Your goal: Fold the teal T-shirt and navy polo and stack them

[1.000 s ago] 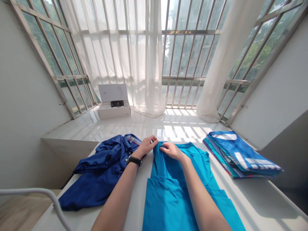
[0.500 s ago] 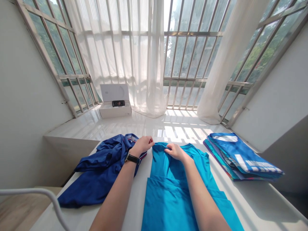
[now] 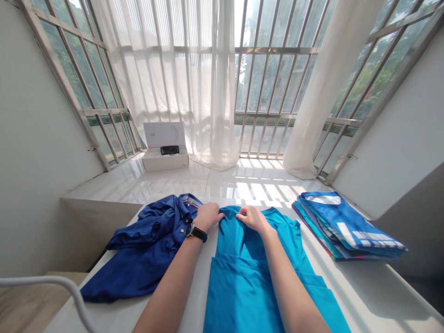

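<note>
Reaching forward with both bare hands over a turquoise shirt of smooth fabric (image 3: 239,286), laid out on a white table (image 3: 199,286) directly in front, with its far edge toward the window and a straight layered edge across its middle. Bringing the left hand (image 3: 208,216) to the far left corner of the shirt, fingers bent and drawn close together at the cloth; cannot tell whether any fabric is caught between thumb and fingers there. Pinching a fold near the far edge with the right hand (image 3: 255,218), thumb and fingertips together on the cloth, just to the right of that corner. Wearing a round-faced watch with a black strap (image 3: 197,232) on the left wrist. Near the left forearm, on the same table, a crumpled navy-blue polo shirt with white buttons (image 3: 138,273). To the right, well apart from the right hand, a neat stack of folded clothes with a blue-and-white top piece (image 3: 354,222). Farther back, on a glossy white ledge (image 3: 201,180), an open white cardboard box (image 3: 165,162) with a small black device (image 3: 169,150) in it, beside a sheer white curtain (image 3: 211,92).
</note>
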A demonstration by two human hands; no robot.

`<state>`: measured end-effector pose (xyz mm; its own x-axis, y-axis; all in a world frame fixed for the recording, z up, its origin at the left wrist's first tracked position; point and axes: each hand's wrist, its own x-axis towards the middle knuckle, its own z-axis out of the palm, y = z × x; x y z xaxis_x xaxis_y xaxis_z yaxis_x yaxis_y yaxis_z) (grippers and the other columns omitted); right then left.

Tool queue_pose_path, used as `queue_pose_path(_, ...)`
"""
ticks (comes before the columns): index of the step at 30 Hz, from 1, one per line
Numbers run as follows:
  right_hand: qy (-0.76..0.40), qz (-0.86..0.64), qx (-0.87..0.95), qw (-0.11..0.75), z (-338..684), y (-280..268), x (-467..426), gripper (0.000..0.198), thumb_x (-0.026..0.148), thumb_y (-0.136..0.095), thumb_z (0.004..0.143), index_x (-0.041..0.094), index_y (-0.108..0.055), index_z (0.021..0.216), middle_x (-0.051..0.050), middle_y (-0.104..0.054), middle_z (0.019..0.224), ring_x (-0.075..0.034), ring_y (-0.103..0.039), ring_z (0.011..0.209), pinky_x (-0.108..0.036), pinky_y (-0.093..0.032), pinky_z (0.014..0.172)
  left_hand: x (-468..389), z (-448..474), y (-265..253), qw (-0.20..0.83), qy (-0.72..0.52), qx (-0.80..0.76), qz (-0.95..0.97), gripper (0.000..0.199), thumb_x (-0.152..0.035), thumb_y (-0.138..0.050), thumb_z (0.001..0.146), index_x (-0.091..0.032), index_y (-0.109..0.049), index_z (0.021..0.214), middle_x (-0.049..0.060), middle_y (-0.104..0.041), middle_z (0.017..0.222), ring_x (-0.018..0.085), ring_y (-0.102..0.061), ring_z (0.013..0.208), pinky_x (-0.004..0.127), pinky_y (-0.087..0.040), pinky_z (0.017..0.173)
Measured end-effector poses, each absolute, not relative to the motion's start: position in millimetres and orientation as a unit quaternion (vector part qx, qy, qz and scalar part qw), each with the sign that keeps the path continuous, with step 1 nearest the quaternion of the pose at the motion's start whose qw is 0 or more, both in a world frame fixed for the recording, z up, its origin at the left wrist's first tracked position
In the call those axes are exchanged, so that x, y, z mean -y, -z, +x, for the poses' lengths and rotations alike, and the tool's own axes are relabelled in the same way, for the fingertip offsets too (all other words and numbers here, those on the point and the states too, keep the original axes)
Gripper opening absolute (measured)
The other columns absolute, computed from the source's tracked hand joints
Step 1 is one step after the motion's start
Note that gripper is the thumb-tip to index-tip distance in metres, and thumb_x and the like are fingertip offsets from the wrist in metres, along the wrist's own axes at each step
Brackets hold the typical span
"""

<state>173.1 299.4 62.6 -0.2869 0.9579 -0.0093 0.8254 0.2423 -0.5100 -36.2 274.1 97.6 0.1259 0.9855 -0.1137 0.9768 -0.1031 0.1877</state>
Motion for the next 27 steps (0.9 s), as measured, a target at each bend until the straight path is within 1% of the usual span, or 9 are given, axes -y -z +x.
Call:
queue_pose_path(4, -0.228, -0.558, 0.781, 0.165, 173, -63, -300, 0.026, 0.038, -0.061, 0.087, 0.016, -0.073, 0.080, -0.004, -0.067, 0.075, -0.018, -0.058, 0.074, -0.026, -0.033, 0.061, -275, -37, -95, 0.098, -0.058, -0.653, 0.749, 0.038, -0.042, -0.058, 0.096, -0.020, -0.062, 0.127, 0.013, -0.073, 0.118, 0.030, -0.070, 0.109, 0.036, -0.054, 0.086)
queue_pose_path(8, -0.279, -0.500, 0.794, 0.204, 174, -69, -300, 0.034, 0.044, -0.056, 0.088, 0.016, -0.069, 0.076, 0.000, -0.060, 0.068, -0.016, -0.054, 0.069, -0.025, -0.037, 0.062, -278, -35, -88, 0.112, -0.126, -0.598, 0.784, 0.034, -0.040, -0.057, 0.097, -0.023, -0.064, 0.126, 0.010, -0.064, 0.132, 0.027, -0.067, 0.115, 0.033, -0.053, 0.092)
queue_pose_path(12, -0.376, -0.453, 0.772, 0.240, 178, -76, -298, 0.034, 0.048, -0.056, 0.086, 0.016, -0.069, 0.082, 0.000, -0.060, 0.067, -0.016, -0.056, 0.066, -0.025, -0.043, 0.061, -282, -32, -73, 0.140, -0.167, -0.545, 0.810, 0.032, -0.031, -0.058, 0.095, -0.023, -0.064, 0.126, 0.009, -0.067, 0.127, 0.026, -0.066, 0.115, 0.032, -0.051, 0.096)
queue_pose_path(16, -0.448, -0.443, 0.745, 0.221, 187, -76, -299, 0.026, 0.030, -0.058, 0.081, 0.017, -0.071, 0.099, -0.001, -0.066, 0.076, -0.017, -0.063, 0.071, -0.027, -0.050, 0.065, -284, -32, -63, 0.137, -0.153, -0.548, 0.811, 0.025, -0.028, -0.058, 0.095, -0.022, -0.068, 0.117, 0.009, -0.070, 0.116, 0.025, -0.068, 0.107, 0.032, -0.052, 0.093)
queue_pose_path(19, -0.415, -0.484, 0.744, 0.199, 197, -73, -302, 0.038, 0.013, -0.055, 0.071, 0.017, -0.073, 0.105, -0.004, -0.071, 0.090, -0.018, -0.066, 0.083, -0.026, -0.051, 0.071, -284, -32, -63, 0.133, -0.152, -0.553, 0.808, 0.023, -0.028, -0.057, 0.095, -0.022, -0.070, 0.113, 0.009, -0.070, 0.113, 0.025, -0.068, 0.106, 0.032, -0.052, 0.091)
queue_pose_path(21, -0.379, -0.512, 0.751, 0.174, 201, -70, -302, 0.043, 0.009, -0.057, 0.068, 0.017, -0.074, 0.106, -0.005, -0.072, 0.095, -0.018, -0.066, 0.087, -0.026, -0.050, 0.073, -283, -33, -66, 0.131, -0.154, -0.554, 0.808, 0.023, -0.029, -0.057, 0.096, -0.022, -0.070, 0.114, 0.009, -0.070, 0.113, 0.025, -0.068, 0.106, 0.032, -0.051, 0.091)
queue_pose_path(23, -0.357, -0.523, 0.760, 0.146, 202, -70, -301, 0.039, 0.010, -0.063, 0.067, 0.018, -0.075, 0.103, -0.003, -0.070, 0.089, -0.018, -0.064, 0.081, -0.027, -0.049, 0.072, -283, -33, -68, 0.129, -0.153, -0.556, 0.807, 0.024, -0.029, -0.057, 0.096, -0.022, -0.070, 0.114, 0.009, -0.070, 0.113, 0.025, -0.068, 0.106, 0.032, -0.051, 0.091)
queue_pose_path(26, -0.353, -0.514, 0.770, 0.136, 199, -74, -298, 0.013, 0.024, -0.073, 0.070, 0.018, -0.073, 0.082, -0.001, -0.066, 0.076, -0.019, -0.060, 0.074, -0.031, -0.049, 0.071, -283, -33, -70, 0.128, -0.150, -0.561, 0.804, 0.024, -0.031, -0.056, 0.097, -0.022, -0.071, 0.114, 0.009, -0.071, 0.112, 0.026, -0.068, 0.105, 0.032, -0.052, 0.090)
queue_pose_path(27, -0.353, -0.506, 0.774, 0.142, 198, -76, -297, 0.012, 0.030, -0.074, 0.072, 0.019, -0.070, 0.075, -0.002, -0.066, 0.077, -0.019, -0.060, 0.075, -0.032, -0.050, 0.073, -283, -34, -70, 0.128, -0.148, -0.563, 0.803, 0.024, -0.032, -0.056, 0.097, -0.022, -0.071, 0.113, 0.009, -0.071, 0.111, 0.026, -0.068, 0.105, 0.032, -0.052, 0.089)
